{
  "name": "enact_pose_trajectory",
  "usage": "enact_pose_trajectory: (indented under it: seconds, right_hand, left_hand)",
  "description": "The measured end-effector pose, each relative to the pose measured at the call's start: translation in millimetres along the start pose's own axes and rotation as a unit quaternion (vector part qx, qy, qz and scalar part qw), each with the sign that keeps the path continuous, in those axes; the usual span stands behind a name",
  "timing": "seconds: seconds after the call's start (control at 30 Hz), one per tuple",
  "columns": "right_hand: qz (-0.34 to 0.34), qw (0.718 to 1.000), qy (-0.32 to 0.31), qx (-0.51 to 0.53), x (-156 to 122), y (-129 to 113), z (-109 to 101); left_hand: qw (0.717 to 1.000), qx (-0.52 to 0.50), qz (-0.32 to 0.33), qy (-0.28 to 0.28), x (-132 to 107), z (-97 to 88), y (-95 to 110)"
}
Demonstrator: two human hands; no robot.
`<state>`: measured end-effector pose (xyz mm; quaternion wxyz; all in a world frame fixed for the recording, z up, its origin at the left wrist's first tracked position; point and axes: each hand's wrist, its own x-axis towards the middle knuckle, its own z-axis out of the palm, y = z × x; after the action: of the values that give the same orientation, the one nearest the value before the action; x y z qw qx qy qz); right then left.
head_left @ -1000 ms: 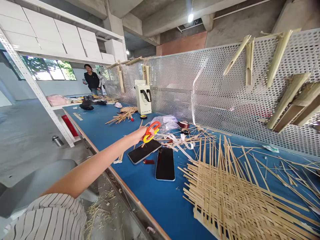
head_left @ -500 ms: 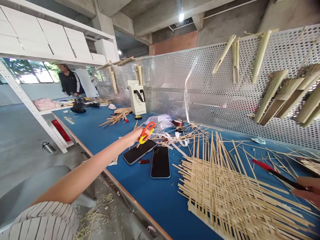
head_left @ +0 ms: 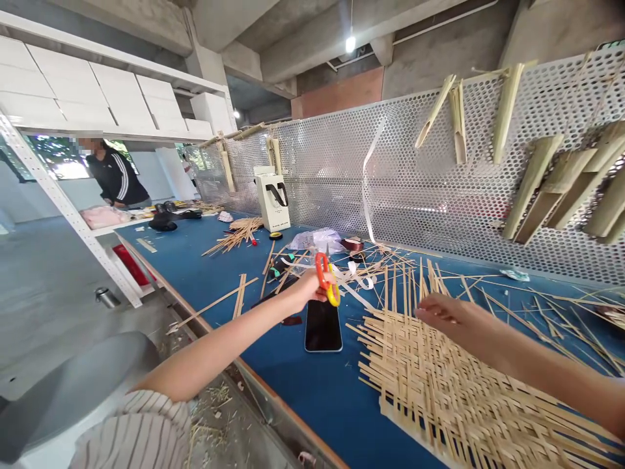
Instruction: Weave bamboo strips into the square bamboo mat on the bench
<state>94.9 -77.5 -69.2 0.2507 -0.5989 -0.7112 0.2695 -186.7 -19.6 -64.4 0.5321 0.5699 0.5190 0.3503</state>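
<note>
My left hand (head_left: 317, 286) is closed round the handles of a pair of scissors (head_left: 323, 270), one loop orange and one yellow. The blades point up and away from me. Just beneath lies a dark-screened phone (head_left: 323, 327), and a second phone is mostly hidden behind my left forearm. To the right, my right hand (head_left: 446, 311) hovers over the far edge of a woven bamboo mat (head_left: 439, 384). Its fingers are loosely bent and apart, with nothing visible in them. Loose strip ends stick out along the mat's edges.
Bamboo strips (head_left: 234, 236), a crumpled plastic bag (head_left: 317, 241), white ribbon (head_left: 364, 283) and a cream box (head_left: 273, 202) lie or stand on the blue table (head_left: 195, 273). A perforated metal panel (head_left: 332, 176) with bamboo pieces runs behind. A person (head_left: 117, 172) stands far left.
My left hand has moved right with the scissors, which now point upward. My right hand has come in leftward over the mat; the black, red-tipped tool it held is out of sight.
</note>
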Motion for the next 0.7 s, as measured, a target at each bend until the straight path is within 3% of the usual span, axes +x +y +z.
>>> enact_pose_trajectory:
  seconds: [0.1,0.2,0.27,0.33,0.4,0.5,0.6,0.7]
  right_hand:
    - [0.017,0.989,-0.045,0.142,9,-37,31]
    - [0.001,0.951,-0.102,0.292,23,-53,50]
    - [-0.006,0.916,-0.146,0.373,31,-56,56]
    - [-0.007,0.891,-0.164,0.423,34,-54,57]
    - [-0.006,0.878,-0.161,0.452,34,-49,58]
    - [-0.004,0.878,-0.154,0.453,33,-40,58]
    - [0.005,0.897,-0.137,0.42,34,-32,55]
    - [0.026,0.918,-0.082,0.387,44,-27,46]
  left_hand:
    - [1.0,0.0,0.021,-0.015,-4,28.3,4]
    - [0.998,0.011,0.046,-0.042,-7,50.5,6]
    - [0.991,0.076,0.081,-0.072,-7,59.5,4]
    - [0.974,0.181,0.124,-0.061,-7,64.2,1]
    - [0.938,0.296,0.175,-0.033,-8,66.2,-2]
    - [0.884,0.409,0.227,-0.024,-12,67.4,-3]
    - [0.876,0.42,0.234,-0.042,-18,66.7,-2]
    - [0.87,0.419,0.258,-0.03,-23,62.1,-5]
